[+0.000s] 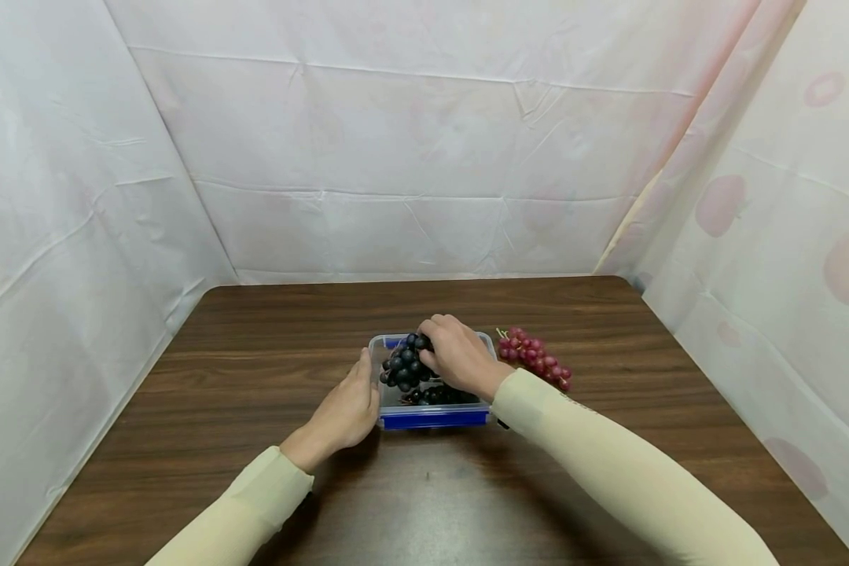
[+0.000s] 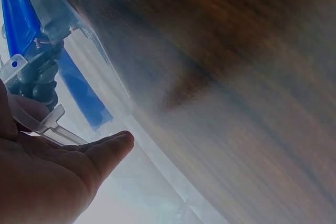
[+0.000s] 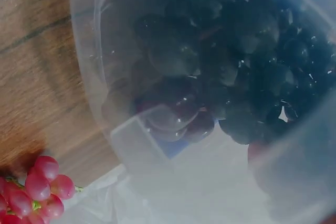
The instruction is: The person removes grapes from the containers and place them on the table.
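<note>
Braced clear, blue-clipped rectangular plastic box (image 1: 435,419), presumably against sliding, with straight-fingered left hand (image 1: 345,404) at its left wall; pinched black round-grape bunch (image 1: 402,366) at box's left half with curled right hand (image 1: 460,358).

Brown wood-grain table (image 1: 184,440); creased white sheeting (image 1: 410,134) behind.

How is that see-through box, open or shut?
Open: the head view shows no lid over the box, and the right hand holds black grapes at its uncovered top.
</note>
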A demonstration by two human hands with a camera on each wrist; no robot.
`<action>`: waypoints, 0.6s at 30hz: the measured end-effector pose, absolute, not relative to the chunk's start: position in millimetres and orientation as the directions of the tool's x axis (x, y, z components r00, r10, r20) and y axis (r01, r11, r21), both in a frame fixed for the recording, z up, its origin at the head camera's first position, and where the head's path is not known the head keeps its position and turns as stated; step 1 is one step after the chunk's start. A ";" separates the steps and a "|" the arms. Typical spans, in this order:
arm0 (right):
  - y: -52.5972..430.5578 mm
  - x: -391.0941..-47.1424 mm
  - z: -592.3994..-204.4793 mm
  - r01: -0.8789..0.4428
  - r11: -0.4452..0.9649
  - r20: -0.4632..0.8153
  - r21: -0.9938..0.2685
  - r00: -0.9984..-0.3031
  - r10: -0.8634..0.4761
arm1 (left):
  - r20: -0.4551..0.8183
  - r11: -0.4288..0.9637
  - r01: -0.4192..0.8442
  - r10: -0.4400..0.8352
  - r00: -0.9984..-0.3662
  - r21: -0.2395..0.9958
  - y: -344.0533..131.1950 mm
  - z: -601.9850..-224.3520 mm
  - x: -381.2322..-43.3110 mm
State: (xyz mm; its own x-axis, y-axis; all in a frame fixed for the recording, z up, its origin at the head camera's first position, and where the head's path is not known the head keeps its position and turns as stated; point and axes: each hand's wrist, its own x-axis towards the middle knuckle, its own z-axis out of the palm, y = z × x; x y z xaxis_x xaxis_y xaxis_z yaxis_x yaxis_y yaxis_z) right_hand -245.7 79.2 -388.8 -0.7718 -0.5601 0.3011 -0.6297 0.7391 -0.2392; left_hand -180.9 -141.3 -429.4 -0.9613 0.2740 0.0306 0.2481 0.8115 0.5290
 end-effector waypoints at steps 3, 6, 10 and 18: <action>80.7 -245.0 -388.3 -0.638 0.731 0.319 -0.240 -0.764 -0.561 | 0.033 0.811 0.251 0.276 -0.961 0.529 -141.4 -429.9 -180.8; 82.2 -244.2 -387.0 -0.645 0.728 0.334 -0.234 -0.756 -0.562 | 0.034 0.810 0.251 0.276 -0.961 0.529 -141.1 -430.0 -181.1; 84.4 -243.5 -384.2 -0.664 0.716 0.371 -0.217 -0.734 -0.569 | 0.030 0.809 0.249 0.276 -0.961 0.532 -140.8 -430.1 -181.3; 89.7 -241.3 -377.1 -0.709 0.675 0.444 -0.203 -0.681 -0.582 | 0.022 0.809 0.247 0.278 -0.960 0.533 -141.4 -430.1 -180.2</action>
